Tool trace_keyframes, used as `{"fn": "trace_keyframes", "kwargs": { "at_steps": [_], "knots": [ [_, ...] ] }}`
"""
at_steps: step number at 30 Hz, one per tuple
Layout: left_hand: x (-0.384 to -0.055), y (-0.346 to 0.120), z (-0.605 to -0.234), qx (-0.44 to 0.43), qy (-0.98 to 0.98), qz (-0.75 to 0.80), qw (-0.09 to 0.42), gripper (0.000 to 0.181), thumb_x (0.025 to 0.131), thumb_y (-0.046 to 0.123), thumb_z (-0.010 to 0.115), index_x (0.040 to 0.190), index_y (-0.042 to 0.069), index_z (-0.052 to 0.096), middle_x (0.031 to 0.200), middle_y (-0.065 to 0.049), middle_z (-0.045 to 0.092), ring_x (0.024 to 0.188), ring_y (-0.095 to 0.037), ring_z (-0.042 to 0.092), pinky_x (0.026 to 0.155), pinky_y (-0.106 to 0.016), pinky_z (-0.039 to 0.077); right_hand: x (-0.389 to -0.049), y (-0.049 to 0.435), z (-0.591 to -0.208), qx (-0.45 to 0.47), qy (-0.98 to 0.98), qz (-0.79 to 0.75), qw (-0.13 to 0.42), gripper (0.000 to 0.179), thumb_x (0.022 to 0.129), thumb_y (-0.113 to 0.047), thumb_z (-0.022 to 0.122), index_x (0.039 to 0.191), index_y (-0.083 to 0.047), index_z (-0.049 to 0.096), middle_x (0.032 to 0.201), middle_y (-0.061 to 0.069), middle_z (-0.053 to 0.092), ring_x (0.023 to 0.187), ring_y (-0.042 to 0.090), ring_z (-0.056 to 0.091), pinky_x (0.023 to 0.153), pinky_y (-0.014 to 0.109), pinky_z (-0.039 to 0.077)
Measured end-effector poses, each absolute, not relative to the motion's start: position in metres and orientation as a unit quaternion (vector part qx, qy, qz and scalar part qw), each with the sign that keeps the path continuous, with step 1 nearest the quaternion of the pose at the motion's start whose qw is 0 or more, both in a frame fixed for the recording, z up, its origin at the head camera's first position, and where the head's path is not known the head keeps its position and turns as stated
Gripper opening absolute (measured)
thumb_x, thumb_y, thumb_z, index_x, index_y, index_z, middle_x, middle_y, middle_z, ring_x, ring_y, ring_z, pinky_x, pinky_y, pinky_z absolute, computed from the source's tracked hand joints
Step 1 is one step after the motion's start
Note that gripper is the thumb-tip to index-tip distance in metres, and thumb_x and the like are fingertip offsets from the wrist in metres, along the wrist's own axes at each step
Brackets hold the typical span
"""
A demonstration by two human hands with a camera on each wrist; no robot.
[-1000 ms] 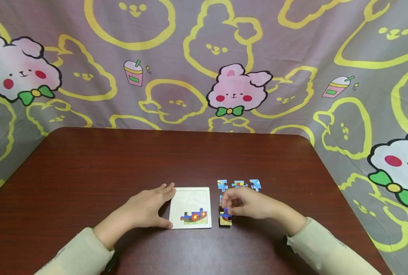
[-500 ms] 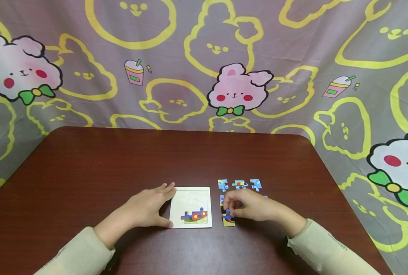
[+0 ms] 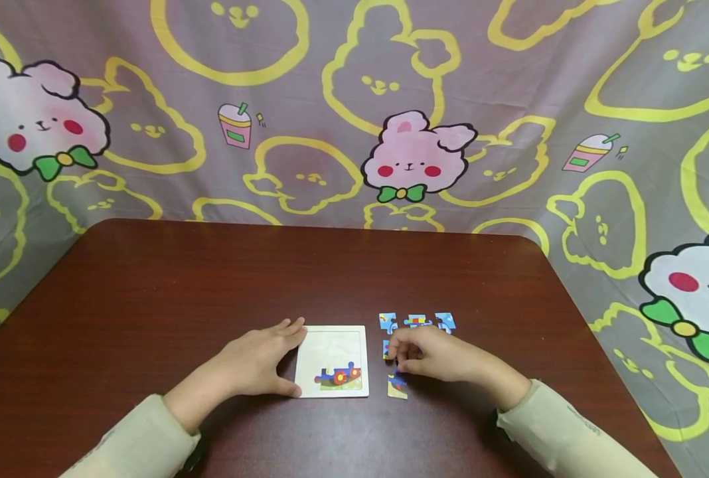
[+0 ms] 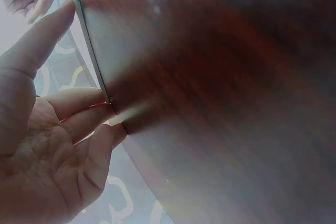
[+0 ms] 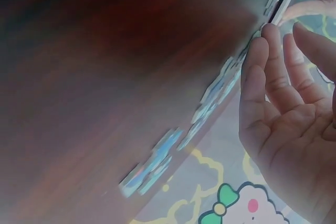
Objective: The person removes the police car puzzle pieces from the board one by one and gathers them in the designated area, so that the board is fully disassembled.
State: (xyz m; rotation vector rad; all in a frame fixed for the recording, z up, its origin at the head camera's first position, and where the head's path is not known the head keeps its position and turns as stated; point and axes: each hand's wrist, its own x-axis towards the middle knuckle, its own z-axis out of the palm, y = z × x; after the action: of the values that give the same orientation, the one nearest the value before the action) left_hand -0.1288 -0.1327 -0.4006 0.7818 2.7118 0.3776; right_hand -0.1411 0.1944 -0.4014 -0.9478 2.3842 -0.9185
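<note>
The square white puzzle tray (image 3: 330,348) lies on the table with joined pieces (image 3: 339,377) in its lower right, showing a blue shape with red-and-yellow round parts. My left hand (image 3: 249,364) steadies the tray's left edge, thumb at the near corner and straight fingertips at the far one; the left wrist view agrees. Right of the tray, my right hand (image 3: 435,355) has index finger and thumb curled together at the top of a puzzle piece (image 3: 397,389). That piece is slightly turned, its upper part hidden by the fingers. Another piece (image 3: 386,350) lies beside the index finger.
Several loose pieces lie behind the right hand: a blue one (image 3: 387,321), one with red and yellow (image 3: 417,320), and another blue one (image 3: 445,321). The dark brown table (image 3: 259,272) reaches back to a curtain (image 3: 307,119) with cartoon prints.
The puzzle piece under my right fingers has shifted slightly right, away from the tray, and turned a little. My left hand and the tray have stayed in place.
</note>
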Motion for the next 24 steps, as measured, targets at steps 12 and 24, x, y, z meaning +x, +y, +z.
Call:
{"fn": "trace_keyframes", "kwargs": {
  "at_steps": [12, 24],
  "knots": [
    [-0.129, -0.131, -0.403, 0.265, 0.943, 0.136, 0.15, 0.095, 0.072, 0.048, 0.085, 0.147, 0.004, 0.046, 0.159, -0.012, 0.038, 0.146, -0.033, 0.038, 0.11, -0.057, 0.04, -0.148, 0.155, -0.397, -0.367, 0.852, -0.305, 0.214, 0.012, 0.091, -0.007, 0.07, 0.102, -0.012, 0.07, 0.081, -0.009, 0.062, 0.073, 0.0, 0.053, 0.069, 0.019, 0.049],
    [-0.129, -0.132, -0.401, 0.256, 0.944, 0.142, 0.155, 0.095, 0.072, 0.047, 0.085, 0.148, 0.004, 0.046, 0.159, -0.012, 0.038, 0.147, -0.034, 0.037, 0.109, -0.058, 0.04, -0.157, 0.116, -0.4, -0.403, 0.843, -0.275, 0.227, 0.016, 0.088, -0.005, 0.072, 0.104, -0.008, 0.073, 0.093, 0.0, 0.066, 0.074, -0.002, 0.054, 0.07, 0.016, 0.049]
  ]
}}
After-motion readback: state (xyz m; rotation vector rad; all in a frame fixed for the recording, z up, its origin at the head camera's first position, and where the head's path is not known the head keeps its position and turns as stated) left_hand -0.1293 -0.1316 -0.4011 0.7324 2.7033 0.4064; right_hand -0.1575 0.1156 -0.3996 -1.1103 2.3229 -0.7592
